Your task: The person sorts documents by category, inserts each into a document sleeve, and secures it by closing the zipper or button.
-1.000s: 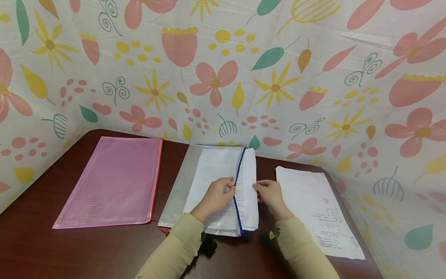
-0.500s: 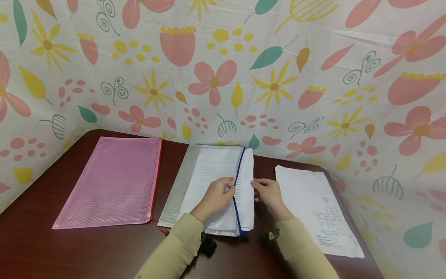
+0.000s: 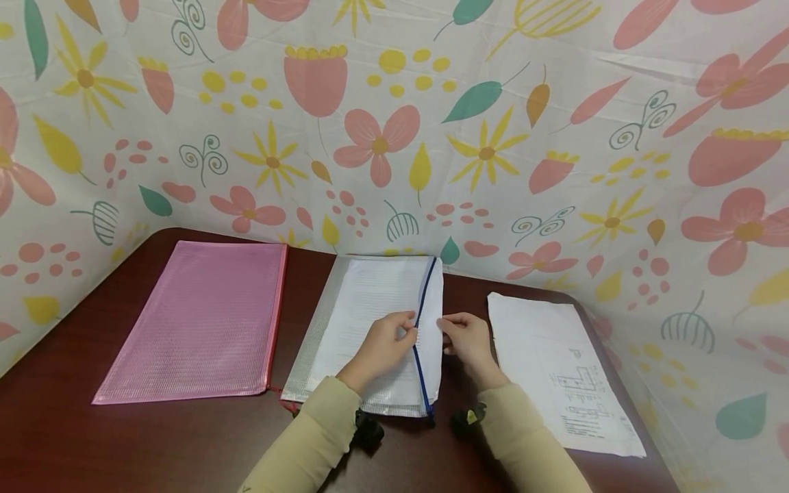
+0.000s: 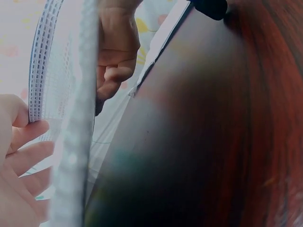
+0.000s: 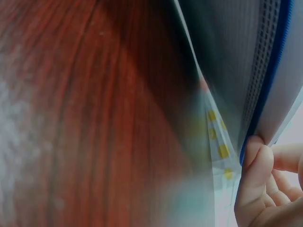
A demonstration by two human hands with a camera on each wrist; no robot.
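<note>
A clear mesh zip folder [image 3: 317, 322] with a blue zipper [image 3: 422, 373] lies in the middle of the table in the head view. White printed papers [image 3: 376, 281] show through its upper sheet, and their right margin sticks out past the zipper. My left hand [image 3: 382, 346] pinches the folder's zipper edge between thumb and forefinger. On the right, my right hand [image 3: 467, 339] pinches the outer edge of the papers with its fingertips. The blue zipper strip [image 5: 272, 71] curves down to a thumb in the right wrist view.
A pink mesh folder [image 3: 203, 315] with a red zipper lies at the left. More white sheets [image 3: 555, 356], with a printed diagram, lie near the table's right edge. A floral curtain [image 3: 382, 103] hangs behind the dark wooden table [image 3: 185, 445].
The papers have slid left, deeper into the clear folder, and less of them sticks out past the zipper. My right hand has moved left with them; my left hand stays in place.
</note>
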